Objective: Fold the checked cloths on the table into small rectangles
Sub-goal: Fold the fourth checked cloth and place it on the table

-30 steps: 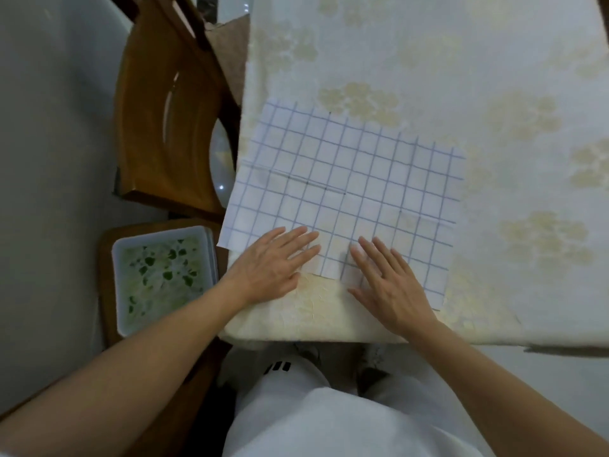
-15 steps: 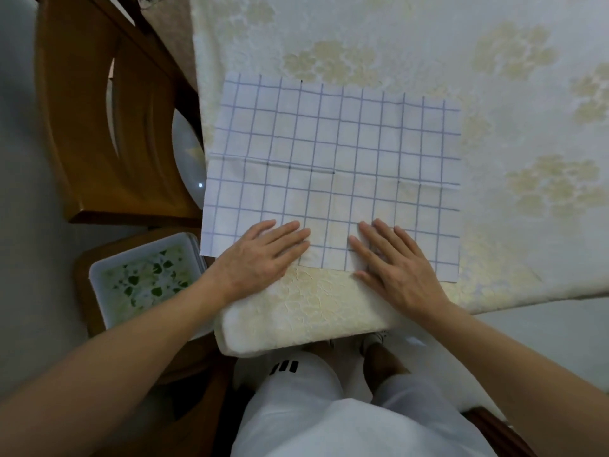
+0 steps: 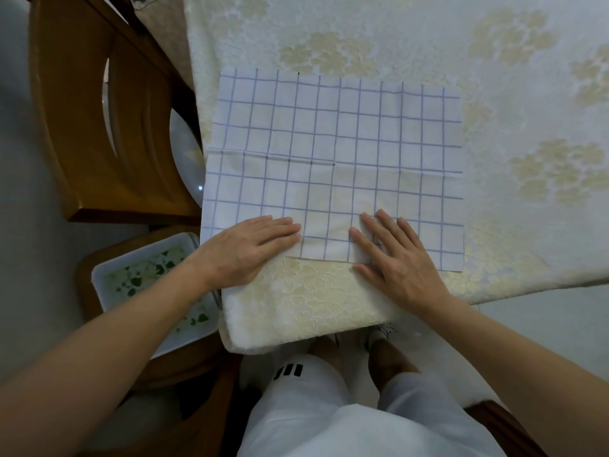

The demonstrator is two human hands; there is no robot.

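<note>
A wooden chair [image 3: 99, 127] stands beside a white tray [image 3: 108, 275] with green leaf pattern.

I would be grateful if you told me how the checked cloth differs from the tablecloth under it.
The checked cloth is white with a blue grid; the tablecloth is cream with a flower pattern. The checked cloth lies flat with a crease across its middle, while the tablecloth drapes over the near edge. Both are pale fabrics.

Checked cloth [image 3: 336, 166] flat on table [image 3: 494, 61], chair [image 3: 82, 110] at left.
</note>
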